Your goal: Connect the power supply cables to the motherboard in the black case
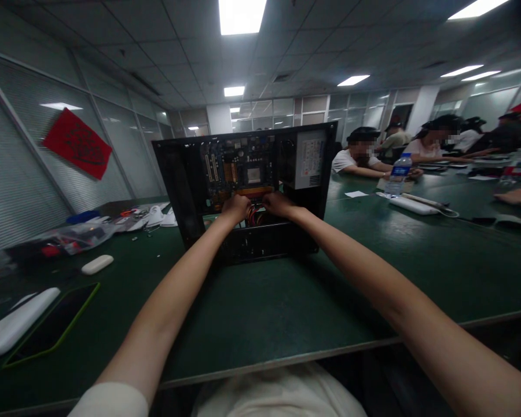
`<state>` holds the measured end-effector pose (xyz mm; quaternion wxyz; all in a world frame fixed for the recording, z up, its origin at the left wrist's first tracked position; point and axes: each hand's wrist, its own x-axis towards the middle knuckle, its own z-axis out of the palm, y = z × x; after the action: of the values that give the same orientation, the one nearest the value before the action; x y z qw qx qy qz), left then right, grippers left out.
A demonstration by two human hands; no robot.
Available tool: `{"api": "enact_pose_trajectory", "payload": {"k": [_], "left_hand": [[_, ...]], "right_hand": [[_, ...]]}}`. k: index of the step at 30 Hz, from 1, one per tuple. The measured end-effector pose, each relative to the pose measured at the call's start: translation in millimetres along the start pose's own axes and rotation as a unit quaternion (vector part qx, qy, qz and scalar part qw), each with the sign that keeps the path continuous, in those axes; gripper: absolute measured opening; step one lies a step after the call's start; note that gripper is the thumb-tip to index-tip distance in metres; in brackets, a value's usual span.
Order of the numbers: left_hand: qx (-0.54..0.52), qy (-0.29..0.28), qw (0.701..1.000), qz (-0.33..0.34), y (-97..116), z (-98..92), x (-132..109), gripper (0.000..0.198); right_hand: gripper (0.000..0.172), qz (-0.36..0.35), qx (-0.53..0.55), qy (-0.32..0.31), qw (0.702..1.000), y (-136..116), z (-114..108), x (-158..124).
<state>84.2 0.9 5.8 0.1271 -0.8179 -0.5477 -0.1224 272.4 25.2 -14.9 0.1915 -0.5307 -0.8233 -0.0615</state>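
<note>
An open black computer case (247, 240) stands on the table in front of me, its inside facing me. A dark motherboard (230, 156) is mounted in it, with a pale square processor area (254, 175) in its middle. Both hands reach into the lower part of the case. My left hand (237, 207) is closed, knuckles toward me, at the board's lower edge. My right hand (278, 204) is closed too, just beside the colored cables (257, 214). What the fingertips grip is hidden. At the upper right sits a grey power supply (308, 159) with a white label.
On the green table (278, 307) at left lie a green-edged phone (54, 324), a white power bank (21, 321), a white oval case (97, 264) and plastic bags (65, 240). A water bottle (398, 176) stands at right. Several people sit beyond it.
</note>
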Motion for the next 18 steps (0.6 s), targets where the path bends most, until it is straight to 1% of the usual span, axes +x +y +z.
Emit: {"api": "enact_pose_trajectory", "payload": {"k": [6, 12, 18], "left_hand": [[0.01, 0.003, 1.0, -0.004, 2.7, -1.0, 0.2, 0.033], [0.019, 0.008, 1.0, -0.007, 6.1, -0.5, 1.0, 0.032], [0.017, 0.011, 1.0, -0.016, 4.7, 0.0, 1.7, 0.033]], "right_hand": [[0.028, 0.006, -0.008, -0.001, 1.0, -2.4, -0.1, 0.8], [0.026, 0.005, -0.011, 0.002, 1.0, -3.7, 0.7, 2.3], [0.026, 0.006, 0.001, 0.002, 1.0, -2.8, -0.6, 2.4]]}}
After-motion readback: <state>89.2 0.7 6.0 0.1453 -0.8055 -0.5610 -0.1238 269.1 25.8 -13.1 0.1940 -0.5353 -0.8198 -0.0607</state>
